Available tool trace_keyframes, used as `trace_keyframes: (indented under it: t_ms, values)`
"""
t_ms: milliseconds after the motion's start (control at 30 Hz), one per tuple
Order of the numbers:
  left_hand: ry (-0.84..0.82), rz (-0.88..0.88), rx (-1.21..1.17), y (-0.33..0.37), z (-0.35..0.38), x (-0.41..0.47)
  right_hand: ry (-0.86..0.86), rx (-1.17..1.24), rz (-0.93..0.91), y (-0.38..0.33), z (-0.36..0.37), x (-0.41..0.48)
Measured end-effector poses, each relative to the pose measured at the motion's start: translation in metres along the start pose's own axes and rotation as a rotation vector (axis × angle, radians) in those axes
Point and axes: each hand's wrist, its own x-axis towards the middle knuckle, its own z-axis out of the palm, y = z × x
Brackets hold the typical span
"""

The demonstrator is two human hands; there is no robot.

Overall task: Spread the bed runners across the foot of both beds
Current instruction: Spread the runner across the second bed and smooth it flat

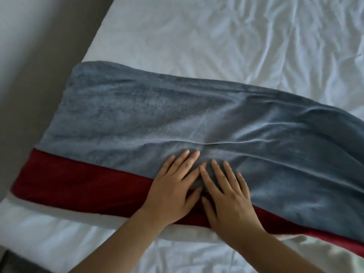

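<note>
Across rumpled white bed sheet [216,36], pressing grey-and-red fabric bed runner [137,119] with left hand [171,194] and right hand [230,201], fingers [180,162] spread flat.

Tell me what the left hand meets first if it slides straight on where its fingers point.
The left hand, flat on the grey runner, would probably first meet the raised wrinkle just ahead of it, then only more runner.

A bed [110,30] under a crumpled white sheet [256,36] fills most of the view. Along its left side runs a plain grey-brown surface [39,56], wall or floor unclear. The light is soft and dim.
</note>
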Motion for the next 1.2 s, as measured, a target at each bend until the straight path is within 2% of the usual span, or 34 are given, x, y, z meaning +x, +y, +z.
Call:
trace_keyframes:
  t_ms: [133,300,400,500,633,833,1067,1200]
  values:
    - [0.027,-0.036,-0.001,-0.010,-0.003,-0.040,0.014,0.034,0.001,-0.034,0.011,-0.013]
    - [0.085,-0.049,-0.064,-0.017,-0.004,-0.104,0.122,0.076,-0.066,-0.062,0.025,-0.047]
    - [0.147,-0.005,-0.059,-0.023,-0.004,-0.138,0.193,0.026,-0.101,-0.064,0.032,-0.068]
    - [0.180,0.010,-0.032,-0.028,0.000,-0.158,0.167,-0.051,-0.106,-0.060,0.036,-0.078]
    - [0.203,-0.014,-0.058,-0.031,0.002,-0.161,0.163,-0.046,-0.082,-0.066,0.039,-0.086]
    - [0.090,-0.079,-0.146,-0.027,-0.005,-0.150,0.153,0.046,0.025,-0.078,0.046,-0.086]
    - [0.130,-0.039,-0.106,-0.022,0.005,-0.149,0.182,-0.100,0.015,-0.085,0.055,-0.077]
    - [0.200,-0.007,-0.090,-0.020,0.007,-0.154,0.199,-0.106,0.019,-0.090,0.056,-0.077]
